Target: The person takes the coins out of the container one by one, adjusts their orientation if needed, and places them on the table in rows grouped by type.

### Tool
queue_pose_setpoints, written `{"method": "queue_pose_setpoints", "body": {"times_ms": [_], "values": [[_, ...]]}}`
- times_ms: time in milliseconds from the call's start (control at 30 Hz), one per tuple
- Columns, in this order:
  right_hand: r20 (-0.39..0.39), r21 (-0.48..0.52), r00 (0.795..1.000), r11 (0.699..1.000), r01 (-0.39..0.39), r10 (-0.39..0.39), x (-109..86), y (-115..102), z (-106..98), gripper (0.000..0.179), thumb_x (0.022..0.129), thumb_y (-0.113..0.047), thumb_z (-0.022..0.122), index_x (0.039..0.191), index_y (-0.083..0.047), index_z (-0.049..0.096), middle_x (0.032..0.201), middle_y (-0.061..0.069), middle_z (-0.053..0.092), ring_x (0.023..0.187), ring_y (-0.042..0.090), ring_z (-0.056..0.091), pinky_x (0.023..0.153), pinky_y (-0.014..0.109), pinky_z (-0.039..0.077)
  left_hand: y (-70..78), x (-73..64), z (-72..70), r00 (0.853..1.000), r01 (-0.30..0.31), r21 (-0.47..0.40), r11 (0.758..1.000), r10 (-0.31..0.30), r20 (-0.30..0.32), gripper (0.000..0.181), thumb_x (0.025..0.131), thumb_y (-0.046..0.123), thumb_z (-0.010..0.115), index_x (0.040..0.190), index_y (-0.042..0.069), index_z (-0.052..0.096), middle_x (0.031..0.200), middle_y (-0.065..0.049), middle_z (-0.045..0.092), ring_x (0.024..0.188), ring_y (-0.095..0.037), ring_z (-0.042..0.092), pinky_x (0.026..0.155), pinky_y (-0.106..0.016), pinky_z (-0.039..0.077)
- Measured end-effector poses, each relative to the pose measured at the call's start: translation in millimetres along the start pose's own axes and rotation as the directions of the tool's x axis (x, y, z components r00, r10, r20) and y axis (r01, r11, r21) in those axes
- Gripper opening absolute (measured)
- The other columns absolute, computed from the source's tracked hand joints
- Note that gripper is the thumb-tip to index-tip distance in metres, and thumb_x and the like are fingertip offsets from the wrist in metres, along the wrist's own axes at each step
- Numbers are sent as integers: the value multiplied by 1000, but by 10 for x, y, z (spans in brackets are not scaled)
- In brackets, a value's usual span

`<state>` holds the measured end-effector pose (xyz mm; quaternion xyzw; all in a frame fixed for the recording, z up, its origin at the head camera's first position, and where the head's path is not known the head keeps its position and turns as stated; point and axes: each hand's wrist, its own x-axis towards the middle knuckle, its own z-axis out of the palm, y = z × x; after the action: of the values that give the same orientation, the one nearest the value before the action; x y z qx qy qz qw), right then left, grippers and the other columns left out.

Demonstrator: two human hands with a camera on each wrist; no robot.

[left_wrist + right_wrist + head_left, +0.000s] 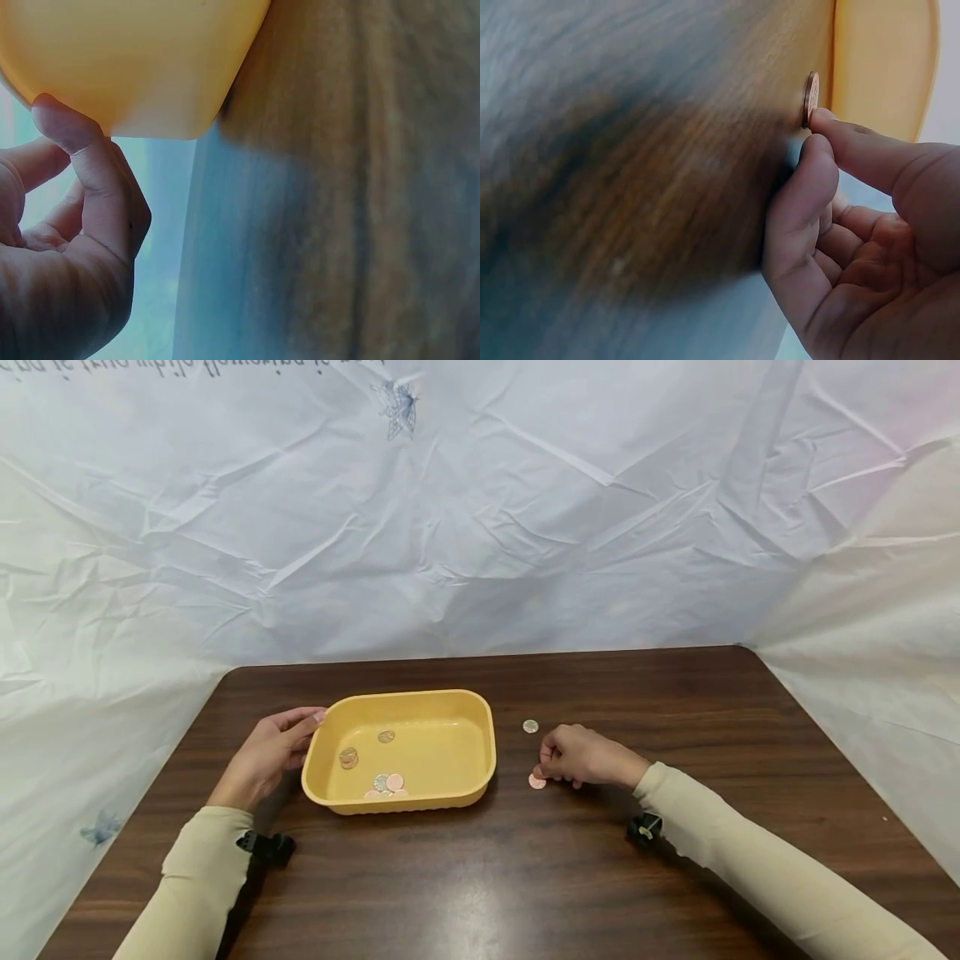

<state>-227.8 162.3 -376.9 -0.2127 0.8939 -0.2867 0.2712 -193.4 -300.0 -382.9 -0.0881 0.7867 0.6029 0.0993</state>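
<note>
On the left side of the yellow plastic tray, my left hand holds the rim at the corner. In the left wrist view a fingertip presses the tray's outer wall. My right hand is to the right of the tray, low over the table. Its thumb and index fingertip pinch the edge of a copper-coloured coin; the right wrist view has this coin at the fingertips. Just beyond that hand a silvery coin lies flat.
Inside the tray are several coins, among them a brownish one, a brownish pair at the left and a copper-and-silver cluster by the near wall. A dark wood table carries everything. White cloth hangs behind and at both sides.
</note>
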Motion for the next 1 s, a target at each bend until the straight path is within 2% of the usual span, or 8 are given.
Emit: {"method": "queue_pose_setpoints", "body": {"times_ms": [267,433,600,833,1000], "values": [[3,109,999,994,31,-32,2,97,-52,27,105,-22,68,82,-8,64,73,4,62,57,16,59,54,31,56,1,8,13,1000,10,-6,1000,-10,1,65,109,38,60,156,-4,43,106,13,70,92,-3,72,76,-26,64],[-55,150,996,986,74,-66,-32,44,-151,28,107,-25,65,88,-4,66,73,4,62,60,17,59,57,34,58,10,8,21,1000,21,-2,1000,-21,0,65,109,39,59,156,-3,44,108,12,70,93,-2,72,77,-26,64],[-144,146,981,977,153,-132,-78,-171,-318,27,108,-26,64,91,-5,66,74,4,62,62,19,60,60,41,59,17,-3,12,1000,22,-2,1000,-22,-3,65,110,39,59,156,-3,43,109,11,70,94,-2,72,77,-26,64],[-217,120,953,963,241,-212,-130,-555,-453,22,107,-29,65,92,-13,67,75,6,64,59,17,54,52,29,48,1,-15,0,1000,13,-19,1000,-13,6,66,110,39,58,157,-4,41,108,12,70,94,-2,72,78,-26,64],[-263,5,918,950,311,-299,-111,-829,-444,11,103,-20,69,96,-13,71,83,5,70,65,15,57,60,29,49,-1,-19,2,1000,10,-21,1000,-10,6,65,110,39,58,156,-5,42,108,11,70,94,-2,72,78,-26,64]]}}
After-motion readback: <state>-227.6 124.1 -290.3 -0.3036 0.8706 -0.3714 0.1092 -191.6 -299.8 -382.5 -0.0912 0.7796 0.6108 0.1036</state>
